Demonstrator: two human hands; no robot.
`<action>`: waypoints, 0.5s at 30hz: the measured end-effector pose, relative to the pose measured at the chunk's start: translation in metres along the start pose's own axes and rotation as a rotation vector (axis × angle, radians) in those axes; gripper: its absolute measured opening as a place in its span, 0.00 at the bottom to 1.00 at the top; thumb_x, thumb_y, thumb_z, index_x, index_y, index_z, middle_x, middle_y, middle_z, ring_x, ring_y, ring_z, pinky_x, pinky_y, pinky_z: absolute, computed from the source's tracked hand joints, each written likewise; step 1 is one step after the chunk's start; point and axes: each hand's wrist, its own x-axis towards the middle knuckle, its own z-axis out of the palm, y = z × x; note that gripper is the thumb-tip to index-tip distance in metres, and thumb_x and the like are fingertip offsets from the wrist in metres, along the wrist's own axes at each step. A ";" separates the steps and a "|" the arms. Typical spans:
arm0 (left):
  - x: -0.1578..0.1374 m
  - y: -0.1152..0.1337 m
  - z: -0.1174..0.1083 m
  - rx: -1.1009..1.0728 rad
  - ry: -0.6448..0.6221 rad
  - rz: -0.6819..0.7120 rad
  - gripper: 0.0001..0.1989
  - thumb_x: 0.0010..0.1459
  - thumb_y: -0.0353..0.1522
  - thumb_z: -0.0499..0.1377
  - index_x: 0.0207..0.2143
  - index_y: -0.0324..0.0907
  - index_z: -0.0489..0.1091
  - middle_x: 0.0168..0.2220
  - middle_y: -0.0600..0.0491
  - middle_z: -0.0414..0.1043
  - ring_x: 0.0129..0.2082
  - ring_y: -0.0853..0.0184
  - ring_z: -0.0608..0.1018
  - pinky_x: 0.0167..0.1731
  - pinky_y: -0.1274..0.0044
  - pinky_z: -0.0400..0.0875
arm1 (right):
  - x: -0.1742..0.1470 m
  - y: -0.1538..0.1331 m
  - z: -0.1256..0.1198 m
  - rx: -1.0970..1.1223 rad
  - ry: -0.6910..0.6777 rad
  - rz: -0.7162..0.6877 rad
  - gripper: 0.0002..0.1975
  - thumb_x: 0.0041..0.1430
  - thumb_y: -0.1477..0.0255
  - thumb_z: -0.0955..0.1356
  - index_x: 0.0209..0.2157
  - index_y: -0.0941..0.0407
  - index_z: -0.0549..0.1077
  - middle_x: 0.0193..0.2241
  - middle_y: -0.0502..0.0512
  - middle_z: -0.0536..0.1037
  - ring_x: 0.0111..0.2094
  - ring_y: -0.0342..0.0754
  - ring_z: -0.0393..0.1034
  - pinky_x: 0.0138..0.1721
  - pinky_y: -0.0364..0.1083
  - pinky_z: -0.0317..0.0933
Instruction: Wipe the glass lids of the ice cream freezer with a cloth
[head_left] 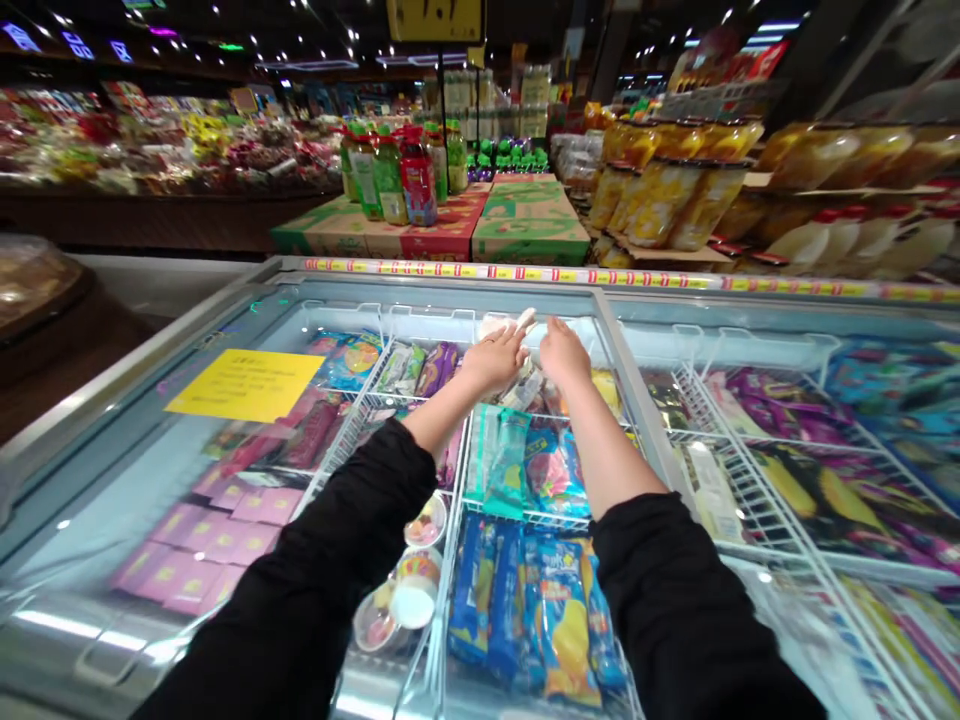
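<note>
Over the far end of the chest freezer, my left hand [495, 360] is closed around a crumpled white cloth [528, 318], part of which sticks out past the fingers. Close by on the right, my right hand [564, 352] has its fingers curled inward; anything inside them is hidden. Beneath both hands lies a wire compartment of wrapped ice creams, with teal packs [506, 455] and blue-and-pink packs [551, 465] nearer me. Blue packs with a yellow picture [559, 610] fill the front compartment. Ice cream cups [416, 585] sit left of these.
White wire dividers [454, 540] separate the compartments. A yellow notice [246, 385] is on the left side of the freezer, above pink boxes [225, 540]. A frame bar [637, 400] runs along the right. Beyond the far rim stand drink bottles [390, 175] on cartons and stacked jars [675, 195].
</note>
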 end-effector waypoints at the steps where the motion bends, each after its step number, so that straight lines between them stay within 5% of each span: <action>1: 0.000 0.005 -0.002 -0.002 0.012 -0.071 0.29 0.79 0.38 0.41 0.77 0.39 0.54 0.78 0.46 0.52 0.78 0.61 0.56 0.75 0.68 0.52 | -0.002 -0.001 -0.002 -0.013 -0.014 -0.016 0.32 0.73 0.79 0.53 0.73 0.73 0.58 0.75 0.70 0.60 0.76 0.53 0.53 0.74 0.51 0.46; 5: -0.016 0.029 -0.003 -0.011 0.033 -0.222 0.31 0.78 0.36 0.40 0.75 0.26 0.54 0.76 0.33 0.52 0.77 0.52 0.58 0.74 0.64 0.55 | -0.016 -0.004 -0.012 -0.086 -0.132 -0.066 0.31 0.75 0.76 0.54 0.74 0.73 0.56 0.76 0.72 0.55 0.77 0.56 0.48 0.75 0.54 0.43; 8: -0.035 0.038 0.000 -0.023 0.022 -0.148 0.30 0.78 0.37 0.43 0.75 0.31 0.56 0.77 0.39 0.53 0.77 0.56 0.57 0.74 0.66 0.54 | -0.038 -0.003 -0.018 -0.113 -0.169 -0.121 0.31 0.77 0.72 0.53 0.75 0.71 0.54 0.77 0.70 0.52 0.78 0.54 0.46 0.76 0.53 0.42; 12: -0.037 0.020 -0.007 -0.041 -0.007 -0.048 0.27 0.77 0.38 0.46 0.75 0.48 0.58 0.76 0.53 0.57 0.77 0.65 0.59 0.74 0.68 0.55 | -0.087 0.006 -0.022 -0.136 -0.163 -0.172 0.31 0.78 0.71 0.53 0.75 0.69 0.55 0.77 0.67 0.53 0.78 0.53 0.46 0.76 0.53 0.42; 15: -0.023 0.003 -0.016 -0.047 -0.010 -0.120 0.28 0.78 0.36 0.42 0.76 0.40 0.55 0.77 0.45 0.55 0.77 0.61 0.59 0.74 0.66 0.55 | -0.131 0.010 -0.025 -0.139 -0.145 -0.175 0.31 0.78 0.69 0.52 0.75 0.69 0.55 0.77 0.66 0.54 0.78 0.53 0.46 0.77 0.53 0.41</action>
